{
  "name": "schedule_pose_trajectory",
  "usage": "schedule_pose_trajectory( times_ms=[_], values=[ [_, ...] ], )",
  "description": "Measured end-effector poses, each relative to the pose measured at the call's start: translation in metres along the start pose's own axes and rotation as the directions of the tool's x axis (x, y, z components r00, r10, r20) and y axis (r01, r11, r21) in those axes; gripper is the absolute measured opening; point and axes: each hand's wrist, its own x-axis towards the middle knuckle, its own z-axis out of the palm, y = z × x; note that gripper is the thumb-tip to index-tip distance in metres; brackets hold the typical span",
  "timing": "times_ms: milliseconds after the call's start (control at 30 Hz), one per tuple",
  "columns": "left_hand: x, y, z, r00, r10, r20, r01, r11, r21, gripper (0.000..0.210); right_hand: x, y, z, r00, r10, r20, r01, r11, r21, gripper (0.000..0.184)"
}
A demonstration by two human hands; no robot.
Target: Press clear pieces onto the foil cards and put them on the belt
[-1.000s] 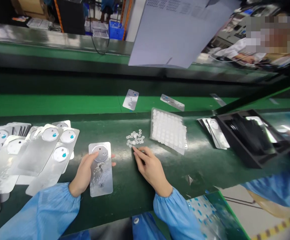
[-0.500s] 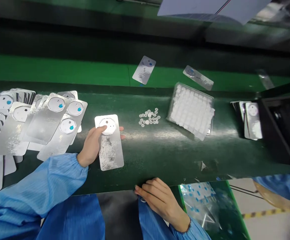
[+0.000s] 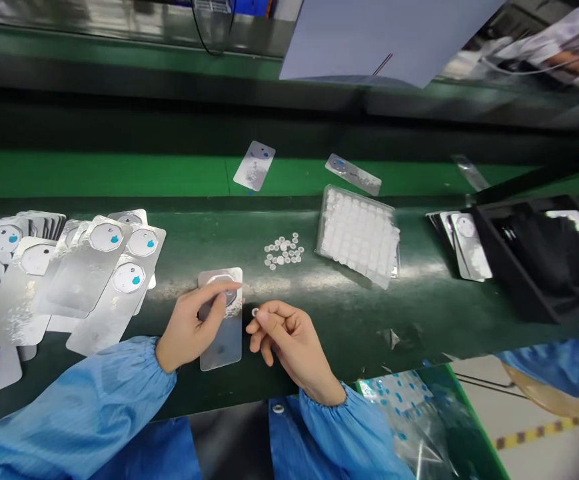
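Before me a silver rectangular plate (image 3: 223,347) with rounded corners lies on the green bench, a round recess near its far end. Over that end is my left hand (image 3: 192,327), index finger stretched across the plate and thumb apart from it; whether the fingertips press on it I cannot tell. Just right of the plate, my right hand (image 3: 292,340) pinches a small white ring-like disc (image 3: 254,312) between thumb and index finger. Several similar small white discs (image 3: 282,252) lie in a loose cluster beyond my right hand.
Overlapping silver plates (image 3: 89,267) with blue marks fill the left side. A clear tray of white pieces (image 3: 359,233) stands right of the discs. Farther right are stacked plates (image 3: 469,250) and a black bin (image 3: 519,267). A co-worker's blue sleeve (image 3: 559,367) shows at right.
My right hand has come up from the bench edge and now pinches a small disc. The plate my left hand held now lies on the bench, its grip loosened. The view has shifted.
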Motion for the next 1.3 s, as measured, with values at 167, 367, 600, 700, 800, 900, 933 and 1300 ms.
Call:
schedule_pose_trajectory(
  times_ms=[167,367,600,700,800,900,933,1300],
  values=[
    [0.001,0.004,0.003,0.988,0.144,0.053,-0.15,0.98,0.127,0.025,0.009,-0.003,0.008,1.0,0.001,0.012,-0.001,1.0,-0.001,0.038],
    [0.002,0.002,0.004,0.99,0.109,0.085,-0.121,0.981,0.154,0.012,0.01,-0.008,0.006,0.998,0.006,0.058,-0.001,0.996,-0.089,0.038],
    [0.002,0.002,0.004,0.994,0.051,0.099,-0.057,0.997,0.056,0.017,0.009,-0.021,0.0,0.994,-0.072,0.082,0.094,0.948,-0.304,0.04],
    [0.001,0.001,0.004,0.997,0.041,0.061,-0.043,0.998,0.042,0.056,0.007,-0.021,0.004,0.98,-0.2,-0.006,0.185,0.915,-0.359,0.036],
    [0.0,0.001,0.003,0.999,0.025,0.046,-0.028,0.998,0.056,0.088,0.007,-0.015,0.009,0.96,-0.272,-0.064,0.226,0.889,-0.398,0.032],
    [-0.001,0.002,0.003,0.997,0.012,0.073,-0.018,0.997,0.074,0.096,0.01,-0.009,0.013,0.95,-0.305,-0.068,0.249,0.871,-0.423,0.031],
    [-0.002,0.002,0.004,0.997,0.01,0.081,-0.017,0.997,0.077,0.096,0.011,-0.007,0.014,0.947,-0.313,-0.069,0.255,0.865,-0.432,0.03],
    [-0.004,0.005,0.006,0.994,0.042,0.105,-0.056,0.989,0.133,0.106,0.014,0.0,0.019,0.943,-0.319,-0.097,0.243,0.856,-0.456,0.03]
  ],
)
